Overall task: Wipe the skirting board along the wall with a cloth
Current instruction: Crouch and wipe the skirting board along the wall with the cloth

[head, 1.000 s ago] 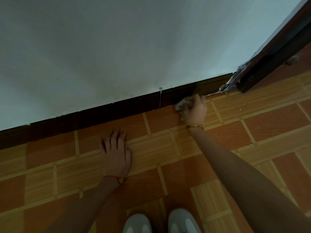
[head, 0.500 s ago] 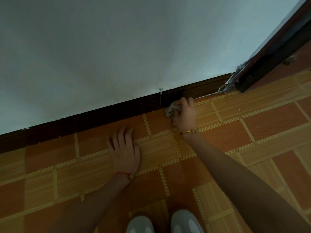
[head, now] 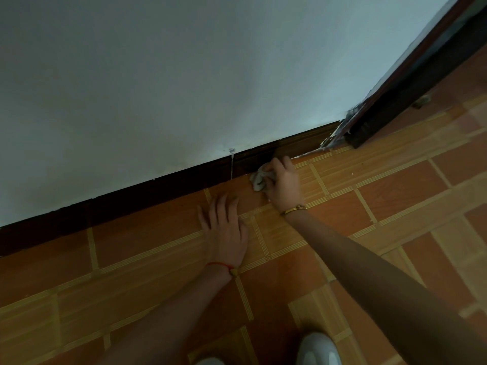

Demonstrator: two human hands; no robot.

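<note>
Right hand (head: 283, 184) grips a crumpled pale cloth (head: 259, 178) — fingers curled round it, cloth bunched out to the left of the knuckles. Cloth sits at the foot of the dark skirting (head: 158, 192), where board meets floor (head: 395, 206); whether it touches the board or only the tile, cannot tell. A gold bangle (head: 293, 209) circles the right wrist.

Left hand (head: 225, 230) lies flat on the floor, fingers straight and slightly spread, holding nothing — near side of the skirting, just left of the right hand. A red thread (head: 220, 264) on its wrist.

Skirting runs along the base of a pale wall (head: 184, 75), rising from left to far right, ending at a dark door frame (head: 382, 122). A thin pale streak (head: 232, 164) crosses the skirting left of the cloth. Floor is orange-brown tile with yellow strips. White shoe (head: 317, 350) at the near edge.
</note>
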